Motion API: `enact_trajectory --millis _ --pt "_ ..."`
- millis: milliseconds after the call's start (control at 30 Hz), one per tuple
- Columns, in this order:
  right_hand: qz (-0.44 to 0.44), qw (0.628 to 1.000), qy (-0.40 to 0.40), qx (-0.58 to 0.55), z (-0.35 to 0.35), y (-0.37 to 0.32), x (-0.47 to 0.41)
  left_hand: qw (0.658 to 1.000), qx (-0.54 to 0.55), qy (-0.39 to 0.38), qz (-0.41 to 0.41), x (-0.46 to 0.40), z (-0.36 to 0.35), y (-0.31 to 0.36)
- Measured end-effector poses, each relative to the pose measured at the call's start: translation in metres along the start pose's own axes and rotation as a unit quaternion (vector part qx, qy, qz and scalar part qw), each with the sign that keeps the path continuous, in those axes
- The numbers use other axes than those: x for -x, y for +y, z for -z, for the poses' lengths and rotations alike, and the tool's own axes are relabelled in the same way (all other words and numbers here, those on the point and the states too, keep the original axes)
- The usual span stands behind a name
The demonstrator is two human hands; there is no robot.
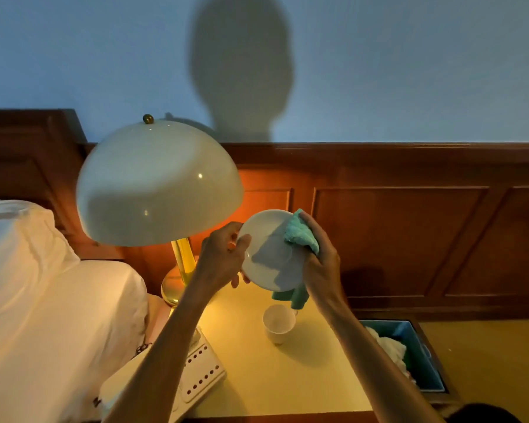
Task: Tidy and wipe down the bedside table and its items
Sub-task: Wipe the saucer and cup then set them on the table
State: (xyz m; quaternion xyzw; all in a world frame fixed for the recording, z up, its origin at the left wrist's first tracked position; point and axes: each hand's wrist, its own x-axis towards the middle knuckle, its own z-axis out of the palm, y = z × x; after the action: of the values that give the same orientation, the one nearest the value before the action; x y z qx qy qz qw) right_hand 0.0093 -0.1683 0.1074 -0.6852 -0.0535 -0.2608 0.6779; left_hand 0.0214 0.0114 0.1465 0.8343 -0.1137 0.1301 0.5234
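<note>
Cream tabletop of the bedside table [287,377] is lit from the lamp [159,181] at its back left corner; the domed shade overhangs that corner, so work is done forward and right of it. Phone [202,374] is parked at the front left edge, partly under the left forearm. Bin [409,352] sits on the floor just past the table's right edge, paper visible in it; probably kept there for rubbish. Saucer [269,254] is held up above the middle of the table, tilted toward the face, likely so its top can be wiped and checked in the lamp light. Left hand [223,257] pinches the saucer's left rim, thumb on the front. Right hand [318,261] is closed round a green cloth [300,236], pressed on the saucer's right edge, loose end hanging below. Cup [278,322] stands upright on the table under the saucer, apart from it, presumably set aside for its own wipe.
</note>
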Motion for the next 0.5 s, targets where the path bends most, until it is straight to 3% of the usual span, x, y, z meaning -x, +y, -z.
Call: enact_trajectory --millis 100,200,333,400,500 --pt "-0.021 0.997 -0.065 0.039 0.005 0.01 0.005 0.999 -0.026 0.02 0.033 0.012 -0.009 -0.021" --pt "-0.037 0.992 -0.092 0.078 0.013 0.017 0.013 0.991 0.043 0.032 0.12 0.032 -0.025 -0.048" --pt "-0.082 0.986 0.009 0.148 0.031 0.052 0.032 0.963 0.131 0.057 0.23 0.053 -0.045 -0.082" --pt "-0.124 0.963 0.043 0.234 0.041 0.084 0.049 0.949 0.16 0.067 0.263 0.059 -0.052 -0.093" --pt "-0.201 0.903 0.003 0.379 0.05 0.135 0.08 0.934 0.196 0.071 0.291 0.062 -0.059 -0.102"
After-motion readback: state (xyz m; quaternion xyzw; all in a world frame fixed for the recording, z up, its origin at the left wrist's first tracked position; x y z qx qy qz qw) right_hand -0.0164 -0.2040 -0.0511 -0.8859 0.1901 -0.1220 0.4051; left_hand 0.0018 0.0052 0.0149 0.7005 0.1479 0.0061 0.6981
